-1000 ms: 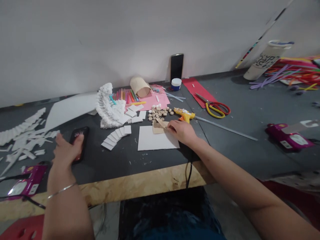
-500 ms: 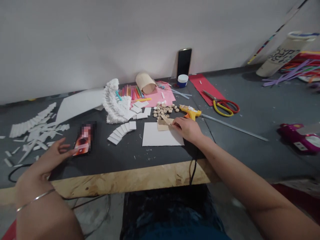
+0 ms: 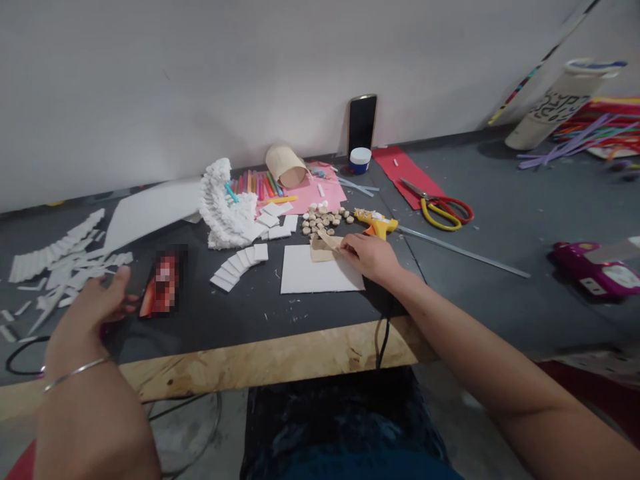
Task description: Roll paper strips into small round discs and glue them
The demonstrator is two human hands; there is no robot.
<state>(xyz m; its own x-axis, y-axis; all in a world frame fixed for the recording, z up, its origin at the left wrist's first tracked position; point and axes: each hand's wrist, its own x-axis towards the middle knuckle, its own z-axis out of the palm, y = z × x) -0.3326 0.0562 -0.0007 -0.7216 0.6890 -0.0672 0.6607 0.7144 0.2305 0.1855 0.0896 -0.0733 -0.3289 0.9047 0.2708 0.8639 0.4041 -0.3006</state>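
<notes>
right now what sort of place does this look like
Likely a craft workshop: a yellow-and-orange hot glue gun, yellow-and-red-handled steel scissors and purple pipe cleaners on a dark workbench.

Grey-topped bench (image 3: 240,333), chipboard front edge (image 3: 260,363). Mid-bench: white card (image 3: 305,273) with tan paper (image 3: 323,250) on it, wooden discs (image 3: 323,220) just behind, glue gun (image 3: 377,225) beside. Toward back edge: pink paper (image 3: 325,193), scissors (image 3: 440,212) partly on red paper (image 3: 397,167).

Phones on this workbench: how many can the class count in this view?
2. One stands upright against the wall; the other lies flat on the bench beside the left hand. Others may be hidden under the scattered craft materials.
</notes>
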